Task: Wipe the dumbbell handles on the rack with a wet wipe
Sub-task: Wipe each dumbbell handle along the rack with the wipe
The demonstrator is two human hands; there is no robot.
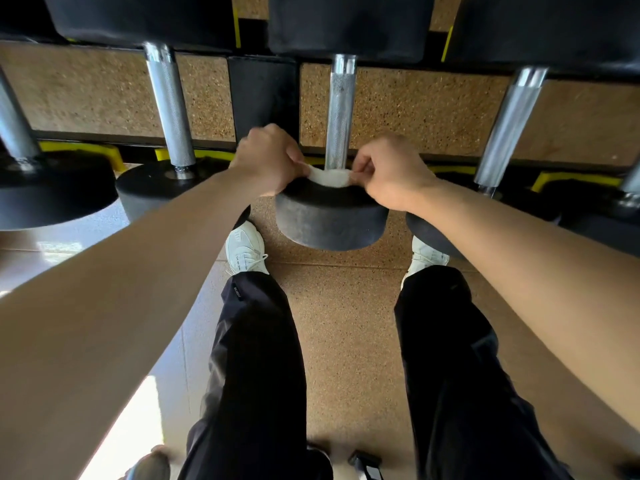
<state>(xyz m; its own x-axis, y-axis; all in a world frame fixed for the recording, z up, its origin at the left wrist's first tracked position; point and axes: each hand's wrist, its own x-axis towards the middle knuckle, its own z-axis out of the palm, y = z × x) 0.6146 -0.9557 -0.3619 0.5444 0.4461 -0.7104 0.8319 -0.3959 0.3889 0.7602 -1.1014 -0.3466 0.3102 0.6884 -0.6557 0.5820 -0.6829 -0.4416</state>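
Dumbbell handle (341, 112): middle of the rack (263, 95), sloping up from its near black head (329, 220).
Wet wipe (329, 177): stretched at the handle's lower end, likely to loop round it.
Left grip (268, 161): pinches one wipe end.
Right grip (391, 171): pinches the other, keeping it taut.

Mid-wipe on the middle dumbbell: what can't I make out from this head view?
Head view: whether the wet wipe touches the middle handle; the wipe itself covers the handle's foot.
Head view: the wipe's ends, hidden in the pinch of left hand and right hand.
Head view: upper dumbbell heads, cut by the top edge.
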